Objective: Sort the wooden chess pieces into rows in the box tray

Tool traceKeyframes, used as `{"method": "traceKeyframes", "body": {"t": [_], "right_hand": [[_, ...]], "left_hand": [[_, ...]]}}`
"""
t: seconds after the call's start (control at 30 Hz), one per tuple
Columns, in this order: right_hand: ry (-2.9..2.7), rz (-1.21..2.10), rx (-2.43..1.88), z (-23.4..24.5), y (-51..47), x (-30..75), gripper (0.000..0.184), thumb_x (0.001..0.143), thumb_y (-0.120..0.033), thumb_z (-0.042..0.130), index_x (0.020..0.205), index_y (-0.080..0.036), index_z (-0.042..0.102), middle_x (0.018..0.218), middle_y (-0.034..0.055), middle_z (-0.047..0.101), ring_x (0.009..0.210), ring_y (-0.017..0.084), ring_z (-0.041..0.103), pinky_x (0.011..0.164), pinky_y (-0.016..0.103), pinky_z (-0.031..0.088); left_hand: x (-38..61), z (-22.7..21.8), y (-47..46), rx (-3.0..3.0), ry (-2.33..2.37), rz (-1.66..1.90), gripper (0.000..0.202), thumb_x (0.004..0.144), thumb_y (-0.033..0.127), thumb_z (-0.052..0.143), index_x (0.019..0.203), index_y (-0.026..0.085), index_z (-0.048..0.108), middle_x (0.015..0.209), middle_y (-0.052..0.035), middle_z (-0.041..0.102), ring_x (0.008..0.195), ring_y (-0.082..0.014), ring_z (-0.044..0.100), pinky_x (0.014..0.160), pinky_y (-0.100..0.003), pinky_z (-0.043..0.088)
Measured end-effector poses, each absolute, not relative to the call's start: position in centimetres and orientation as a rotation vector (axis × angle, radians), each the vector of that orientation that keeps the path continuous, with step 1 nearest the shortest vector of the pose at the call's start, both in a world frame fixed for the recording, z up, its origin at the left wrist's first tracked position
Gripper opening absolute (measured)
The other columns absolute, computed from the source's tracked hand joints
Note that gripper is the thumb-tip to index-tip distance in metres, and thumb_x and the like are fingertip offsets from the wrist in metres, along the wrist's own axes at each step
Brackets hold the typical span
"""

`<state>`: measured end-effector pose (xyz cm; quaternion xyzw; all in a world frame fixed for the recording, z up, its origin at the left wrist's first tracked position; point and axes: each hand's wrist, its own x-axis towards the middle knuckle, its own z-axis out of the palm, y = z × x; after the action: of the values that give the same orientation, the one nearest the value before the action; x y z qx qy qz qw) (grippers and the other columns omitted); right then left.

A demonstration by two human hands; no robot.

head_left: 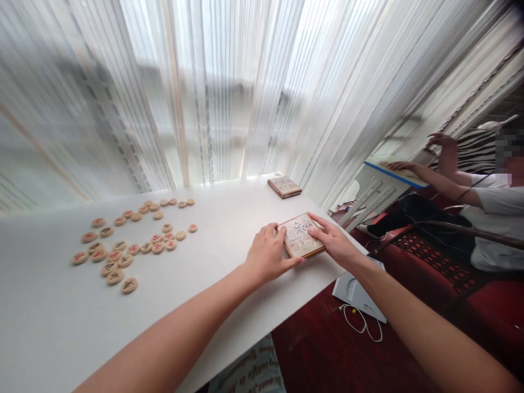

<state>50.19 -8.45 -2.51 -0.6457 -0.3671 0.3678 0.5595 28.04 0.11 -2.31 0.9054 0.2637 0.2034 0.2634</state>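
A flat, square Chinese chess box (302,233) with dark lettering on its pale lid is between my two hands at the right end of the white table. My left hand (268,251) grips its left side, fingers at the far corner and thumb along the near edge. On the right side, my right hand (333,240) holds it with the thumb on the lid; the other fingers are mostly hidden beneath or behind. Round wooden Chinese chess pieces (133,249), marked in red or black, lie scattered on the table to the left. A few show blank faces.
A second similar box (284,186) lies at the table's back right, near the striped curtain (229,109). Below the right edge are a grey-white case (356,289) and a white cable (364,327). Another person (491,202) sits at a blue-edged desk (393,169) to the right.
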Motion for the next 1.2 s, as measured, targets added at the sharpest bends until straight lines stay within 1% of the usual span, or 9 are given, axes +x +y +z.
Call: {"method": "traceKeyframes", "body": {"t": [0.13,0.2,0.3,0.37,0.43,0.63,0.73,0.9,1.2], "right_hand": [[-0.938,0.78,-1.586,-3.4,-6.6,54.6,0.073,0.091,-0.03,0.077,0.16,-0.018,0.054,0.098,0.0048,0.083,0.084,0.021,0.077,0.083,0.038,0.063],[-0.983,0.73,-1.635,-3.6,-5.5,56.7,0.063,0.098,-0.028,0.074,0.157,-0.017,0.056,0.1,0.0051,0.082,0.086,0.021,0.076,0.086,0.039,0.063],[-1.065,0.634,-1.725,-3.8,-4.2,59.5,0.041,0.104,-0.035,0.072,0.141,-0.017,0.065,0.122,0.0091,0.075,0.1,0.024,0.075,0.089,0.044,0.064],[-1.121,0.562,-1.782,-4.0,-3.7,60.9,0.037,0.105,-0.038,0.071,0.135,-0.018,0.067,0.134,0.0108,0.07,0.111,0.027,0.073,0.093,0.047,0.064],[-1.175,0.486,-1.835,-4.4,-3.3,61.9,0.036,0.105,-0.038,0.07,0.136,-0.018,0.067,0.138,0.0112,0.068,0.116,0.028,0.071,0.096,0.048,0.063],[-1.328,0.258,-1.959,-5.7,-2.5,63.1,0.034,0.106,-0.037,0.069,0.136,-0.02,0.067,0.14,0.0116,0.067,0.116,0.027,0.071,0.098,0.048,0.062],[-1.37,0.168,-1.984,-6.0,-2.0,63.4,0.034,0.107,-0.037,0.069,0.136,-0.02,0.067,0.14,0.0117,0.067,0.116,0.027,0.071,0.099,0.048,0.062],[-1.391,0.064,-1.997,-6.1,-0.9,64.1,0.034,0.107,-0.037,0.068,0.136,-0.02,0.067,0.14,0.0119,0.067,0.117,0.027,0.071,0.099,0.048,0.062],[-1.406,-0.003,-1.988,-6.8,-0.4,64.5,0.033,0.107,-0.037,0.068,0.136,-0.021,0.067,0.14,0.0119,0.067,0.116,0.026,0.071,0.099,0.048,0.062]], "left_hand": [[32.8,-3.2,1.9,2.553,0.627,0.555,0.07,0.088,0.055,0.08,0.139,0.011,0.061,0.15,-0.0261,0.056,0.142,-0.0426,0.054,0.121,-0.053,0.045],[34.7,-3.5,2.8,2.583,0.615,0.568,0.067,0.091,0.054,0.077,0.139,0.01,0.061,0.149,-0.0265,0.056,0.142,-0.0418,0.055,0.121,-0.051,0.045],[37.0,-3.9,3.9,2.612,0.616,0.59,0.067,0.094,0.054,0.073,0.142,0.009,0.06,0.15,-0.0265,0.055,0.145,-0.0417,0.053,0.122,-0.051,0.044],[38.1,-4.1,4.4,2.623,0.624,0.608,0.068,0.095,0.055,0.071,0.144,0.01,0.058,0.153,-0.026,0.054,0.148,-0.0421,0.051,0.124,-0.052,0.041],[38.9,-4.4,4.7,2.63,0.628,0.629,0.07,0.096,0.056,0.07,0.147,0.01,0.056,0.155,-0.0263,0.053,0.151,-0.0426,0.048,0.125,-0.053,0.04],[40.3,-5.0,5.1,2.644,0.643,0.648,0.075,0.098,0.057,0.068,0.152,0.007,0.052,0.16,-0.0297,0.048,0.155,-0.0443,0.041,0.126,-0.055,0.038],[40.9,-5.0,5.2,2.655,0.672,0.64,0.077,0.099,0.058,0.066,0.154,0.007,0.051,0.161,-0.0301,0.047,0.156,-0.0446,0.04,0.125,-0.055,0.039],[41.9,-4.8,5.6,2.675,0.705,0.633,0.079,0.1,0.06,0.065,0.153,0.003,0.052,0.159,-0.0338,0.047,0.154,-0.0454,0.041,0.122,-0.055,0.042],[42.1,-5.0,5.7,2.702,0.709,0.673,0.077,0.101,0.06,0.064,0.153,0.004,0.052,0.157,-0.031,0.049,0.152,-0.0441,0.043,0.12,-0.054,0.045]]}}
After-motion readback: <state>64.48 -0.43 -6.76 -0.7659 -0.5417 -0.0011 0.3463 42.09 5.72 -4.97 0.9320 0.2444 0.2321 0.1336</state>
